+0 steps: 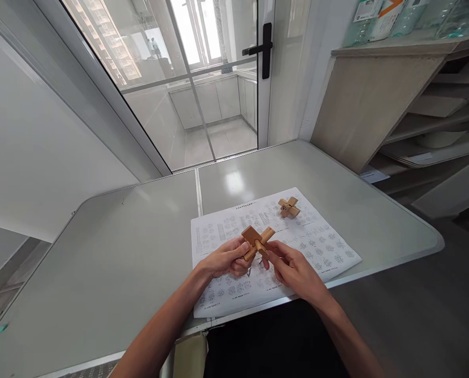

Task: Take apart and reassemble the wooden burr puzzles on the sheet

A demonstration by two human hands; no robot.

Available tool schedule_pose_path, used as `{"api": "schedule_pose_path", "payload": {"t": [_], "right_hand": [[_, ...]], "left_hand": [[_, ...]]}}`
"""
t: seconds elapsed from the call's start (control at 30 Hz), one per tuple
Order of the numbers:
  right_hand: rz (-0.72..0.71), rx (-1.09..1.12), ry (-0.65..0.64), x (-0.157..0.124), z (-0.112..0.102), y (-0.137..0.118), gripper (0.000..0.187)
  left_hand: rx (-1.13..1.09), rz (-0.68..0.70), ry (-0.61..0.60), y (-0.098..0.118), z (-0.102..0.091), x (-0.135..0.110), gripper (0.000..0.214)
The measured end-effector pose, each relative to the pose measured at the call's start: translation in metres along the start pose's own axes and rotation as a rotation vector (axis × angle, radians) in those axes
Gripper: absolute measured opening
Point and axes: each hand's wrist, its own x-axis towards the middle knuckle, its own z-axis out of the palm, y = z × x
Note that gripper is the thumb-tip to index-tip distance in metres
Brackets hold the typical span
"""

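Above a printed sheet, both hands hold a brown wooden burr puzzle [259, 242] made of interlocking pieces that cross each other. My left hand [233, 257] is closed around its left side, thumb on top. The fingers of my right hand [291, 265] are closed at the puzzle's lower right, gripping a piece end; the fingertips are partly hidden. A second, lighter wooden puzzle [289, 207], star-shaped and with a dark mark, rests on the sheet's far right part. The white instruction sheet [324, 239] carries rows of small diagrams and lies beneath the hands.
A grey table [147, 252] with a metal rim extends around the sheet. Beyond it stands a glass door [214, 100] with a black handle [266, 51]. To the right, a wooden shelf [368, 94] bears plastic bottles on top. A small green object [3, 328] is at the table's left edge.
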Motion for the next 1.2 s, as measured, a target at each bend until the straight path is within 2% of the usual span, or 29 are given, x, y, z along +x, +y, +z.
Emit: {"api": "schedule_pose_path", "payload": {"t": [0.2,0.33,0.43,0.57,0.73,0.9,1.07,1.2], "right_hand": [[0.021,0.076,-0.067,0.004,0.0,0.004,0.043],[0.014,0.175,-0.043,0.004,0.007,0.006,0.041],[0.072,0.295,0.004,0.002,0.009,0.004,0.041],[0.119,0.418,0.112,0.0,0.001,0.002,0.039],[0.125,0.602,0.303,0.003,-0.013,0.006,0.033],[0.096,0.801,0.396,0.011,-0.022,0.013,0.029],[0.049,0.731,0.422,0.01,-0.018,0.016,0.03],[0.04,0.51,0.367,0.004,-0.005,0.015,0.038]], "left_hand": [[-0.017,0.035,0.055,0.0,0.003,0.0,0.044],[-0.04,0.037,0.116,0.002,0.005,0.002,0.044],[-0.066,0.067,0.147,0.003,0.005,0.004,0.043],[-0.101,0.16,0.21,0.004,0.004,0.006,0.044],[-0.109,0.224,0.31,0.007,0.004,0.008,0.043],[-0.104,0.267,0.367,0.008,0.005,0.009,0.039],[-0.099,0.272,0.392,0.01,0.006,0.008,0.037],[-0.086,0.264,0.385,0.011,0.006,0.009,0.034]]}}
